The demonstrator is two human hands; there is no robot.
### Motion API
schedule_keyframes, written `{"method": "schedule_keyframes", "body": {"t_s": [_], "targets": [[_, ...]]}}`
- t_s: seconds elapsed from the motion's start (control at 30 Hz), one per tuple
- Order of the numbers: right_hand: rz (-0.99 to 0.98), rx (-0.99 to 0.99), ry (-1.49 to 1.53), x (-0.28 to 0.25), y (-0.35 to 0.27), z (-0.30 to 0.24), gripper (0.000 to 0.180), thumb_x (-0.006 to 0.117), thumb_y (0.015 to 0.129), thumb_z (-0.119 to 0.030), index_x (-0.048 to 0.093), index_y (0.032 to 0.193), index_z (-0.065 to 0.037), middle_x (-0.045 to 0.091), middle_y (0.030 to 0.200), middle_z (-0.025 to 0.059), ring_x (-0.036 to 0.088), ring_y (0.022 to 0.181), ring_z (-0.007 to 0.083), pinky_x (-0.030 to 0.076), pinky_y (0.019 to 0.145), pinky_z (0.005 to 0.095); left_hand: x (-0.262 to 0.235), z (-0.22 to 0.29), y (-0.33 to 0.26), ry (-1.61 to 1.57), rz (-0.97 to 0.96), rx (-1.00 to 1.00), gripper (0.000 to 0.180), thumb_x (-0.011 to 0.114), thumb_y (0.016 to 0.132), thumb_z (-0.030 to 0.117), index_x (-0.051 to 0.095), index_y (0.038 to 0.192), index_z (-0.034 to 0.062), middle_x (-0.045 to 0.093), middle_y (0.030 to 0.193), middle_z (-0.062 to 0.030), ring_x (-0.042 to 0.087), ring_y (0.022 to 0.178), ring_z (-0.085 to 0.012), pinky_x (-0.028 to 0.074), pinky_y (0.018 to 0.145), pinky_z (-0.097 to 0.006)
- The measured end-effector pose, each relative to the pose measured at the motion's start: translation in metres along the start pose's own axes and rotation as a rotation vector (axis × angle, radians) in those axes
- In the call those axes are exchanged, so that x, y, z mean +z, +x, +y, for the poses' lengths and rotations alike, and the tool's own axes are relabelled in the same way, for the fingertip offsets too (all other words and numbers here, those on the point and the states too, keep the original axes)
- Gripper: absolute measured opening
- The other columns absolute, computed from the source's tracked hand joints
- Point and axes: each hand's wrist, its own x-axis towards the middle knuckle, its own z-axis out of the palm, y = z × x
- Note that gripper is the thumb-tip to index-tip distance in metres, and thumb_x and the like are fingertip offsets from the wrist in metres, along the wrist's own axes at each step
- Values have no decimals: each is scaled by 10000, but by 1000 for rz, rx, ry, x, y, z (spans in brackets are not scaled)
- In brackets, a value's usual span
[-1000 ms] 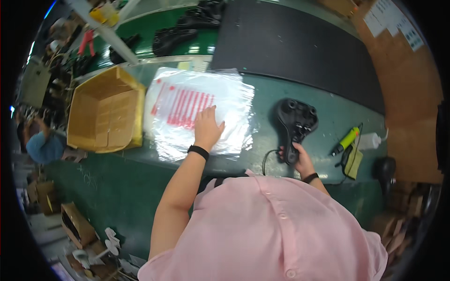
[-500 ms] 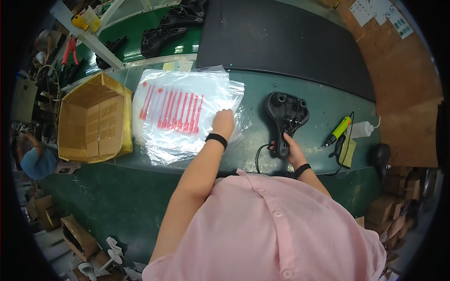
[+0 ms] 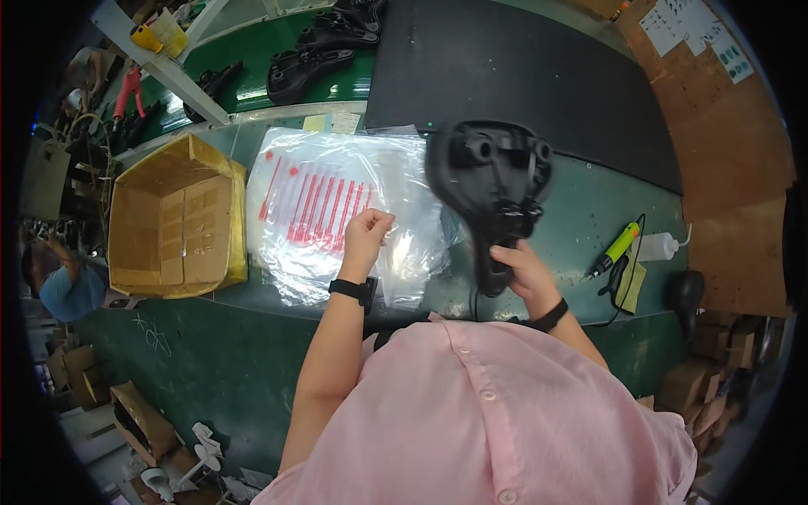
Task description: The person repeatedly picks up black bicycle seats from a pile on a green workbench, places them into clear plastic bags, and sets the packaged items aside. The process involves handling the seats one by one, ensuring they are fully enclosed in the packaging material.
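Note:
A black bicycle saddle [image 3: 488,181] is tilted up off the bench with its underside showing, slightly blurred. My right hand [image 3: 526,269] is closed around its narrow nose. To the left lies a stack of clear plastic bags [image 3: 286,244] printed with red lines. My left hand [image 3: 369,231] is over the right part of the stack, thumb and fingers pinched together at a bag's film. The fingertips hide exactly how much film is between them.
An open cardboard box [image 3: 177,227] stands left of the bags. At right lie a green-and-black electric screwdriver [image 3: 614,251], a yellow cloth [image 3: 631,286] and a white bottle [image 3: 656,247]. A black mat [image 3: 522,76] covers the back. More saddles [image 3: 307,71] sit on the green belt behind.
The saddle has risen off the bench and shifted left toward the bags in my right hand. My left hand has moved left, and the film under it has shifted.

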Motion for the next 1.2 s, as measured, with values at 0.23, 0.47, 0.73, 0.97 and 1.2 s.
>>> {"method": "schedule_keyframes", "body": {"t_s": [0.23, 0.47, 0.73, 0.97, 1.2], "targets": [[-103, 134, -13, 54, 99, 46, 486, 726, 783, -90, 515, 1213, -8, 627, 1043, 63, 615, 899, 154, 499, 798, 301, 9, 8, 4, 72, -55, -31, 136, 697, 743, 23, 568, 777, -10, 636, 690, -73, 637, 600, -128, 497, 480, -252], [113, 124, -176, 21, 133, 73, 473, 724, 780, -23, 508, 1200, 10, 632, 1035, 85, 620, 890, 160, 508, 796, 310, -69, 6, -18, -398, 119, -118, 195, 653, 869, 131, 526, 738, 61, 604, 712, -36, 594, 611, -118, 508, 545, -279], [182, -518, -629, 13, 98, 36, 562, 753, 724, -25, 500, 1225, -9, 616, 1076, 49, 594, 980, 182, 455, 897, 305, -97, 23, -54, -314, 213, -83, 68, 608, 908, 148, 585, 882, 90, 541, 689, 35, 513, 588, -58, 460, 559, -212], [-110, -579, -1337, 70, 48, -3, 495, 770, 689, -92, 532, 1123, -74, 628, 1021, 136, 618, 939, 319, 494, 784, 386, -67, 10, -31, -571, 343, 69, 197, 610, 925, 183, 689, 944, 4, 536, 632, 52, 434, 515, -14, 333, 466, -170], [-90, -216, -1354, 55, 73, 36, 470, 756, 703, -130, 582, 1133, -54, 656, 993, 166, 641, 877, 314, 505, 759, 375, -39, 85, -67, 68, 89, 430, 198, 631, 888, 90, 693, 1047, -9, 674, 740, -44, 580, 584, -90, 440, 526, -231]]}}
